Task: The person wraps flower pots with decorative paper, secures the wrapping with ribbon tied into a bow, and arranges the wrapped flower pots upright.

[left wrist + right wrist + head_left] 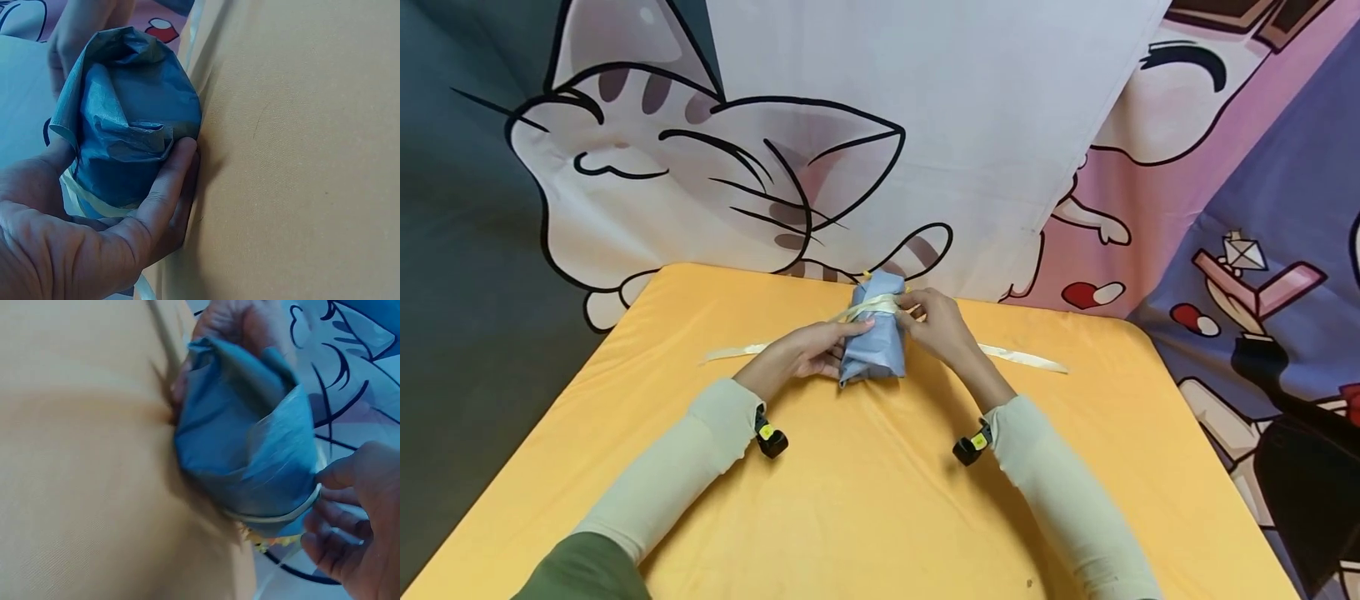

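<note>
A bundle wrapped in blue paper (878,346) lies near the table's far edge, its folded, crumpled end towards me. Pale yellow ribbon (882,305) goes round its middle. My left hand (812,348) holds the bundle from the left, thumb on top and fingers along its lower side. On the other side my right hand (942,327) pinches the ribbon at the bundle's edge with thumb and fingertips; the right wrist view shows the band (275,519) meeting those fingertips. Small yellow bits (281,539) peek out at the bundle's far end.
A yellow cloth (865,500) covers the table. More pale ribbon lies flat on it, one end (733,352) to the left and another (1026,359) to the right. Behind the far edge hangs a cartoon-printed curtain (970,150). A dark object (1303,492) stands at the right.
</note>
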Demonstrator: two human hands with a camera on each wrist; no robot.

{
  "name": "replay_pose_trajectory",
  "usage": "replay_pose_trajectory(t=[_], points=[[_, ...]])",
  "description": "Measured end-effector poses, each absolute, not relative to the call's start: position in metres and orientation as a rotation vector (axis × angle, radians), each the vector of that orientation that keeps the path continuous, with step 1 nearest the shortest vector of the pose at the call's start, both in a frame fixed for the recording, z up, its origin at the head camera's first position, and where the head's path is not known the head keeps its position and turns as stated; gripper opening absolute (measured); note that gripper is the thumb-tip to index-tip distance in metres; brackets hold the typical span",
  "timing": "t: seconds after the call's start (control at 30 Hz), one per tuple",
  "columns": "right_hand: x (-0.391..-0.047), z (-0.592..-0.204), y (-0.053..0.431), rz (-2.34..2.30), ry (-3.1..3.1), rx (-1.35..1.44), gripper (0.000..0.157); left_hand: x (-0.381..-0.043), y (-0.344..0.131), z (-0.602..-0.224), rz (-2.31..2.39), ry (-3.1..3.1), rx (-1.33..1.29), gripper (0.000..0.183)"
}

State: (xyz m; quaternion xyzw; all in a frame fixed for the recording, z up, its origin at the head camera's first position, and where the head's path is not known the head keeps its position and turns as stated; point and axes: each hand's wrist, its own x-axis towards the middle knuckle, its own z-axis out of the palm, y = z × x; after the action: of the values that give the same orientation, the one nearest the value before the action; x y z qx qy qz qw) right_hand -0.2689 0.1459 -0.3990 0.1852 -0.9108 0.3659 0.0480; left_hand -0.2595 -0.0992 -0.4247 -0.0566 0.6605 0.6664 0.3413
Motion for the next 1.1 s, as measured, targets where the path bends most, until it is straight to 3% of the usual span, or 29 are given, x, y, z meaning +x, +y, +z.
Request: replay_pose_trajectory(t=[0.37, 0.53, 0.83, 1.1], points=[[-0.275, -0.412, 0.154, 1.278, -2.682, 0.658, 0.018, -0.264, -0.098, -0.424, 1.702, 1.760, -0.130, 0.063], [-0.281, -0.419, 0.161, 1.446, -2.660, 0.686, 0.015, -0.263, -0.099, -0.424, 1.711, 1.754, -0.147, 0.058], [-0.283, -0.425, 0.162, 1.129, -2.595, 0.776, 0.008, -0.261, -0.099, -0.422, 1.714, 1.734, -0.165, 0.058], [-0.275, -0.429, 0.163, 1.187, -2.600, 0.686, 0.018, -0.262, -0.100, -0.426, 1.709, 1.731, -0.155, 0.061]])
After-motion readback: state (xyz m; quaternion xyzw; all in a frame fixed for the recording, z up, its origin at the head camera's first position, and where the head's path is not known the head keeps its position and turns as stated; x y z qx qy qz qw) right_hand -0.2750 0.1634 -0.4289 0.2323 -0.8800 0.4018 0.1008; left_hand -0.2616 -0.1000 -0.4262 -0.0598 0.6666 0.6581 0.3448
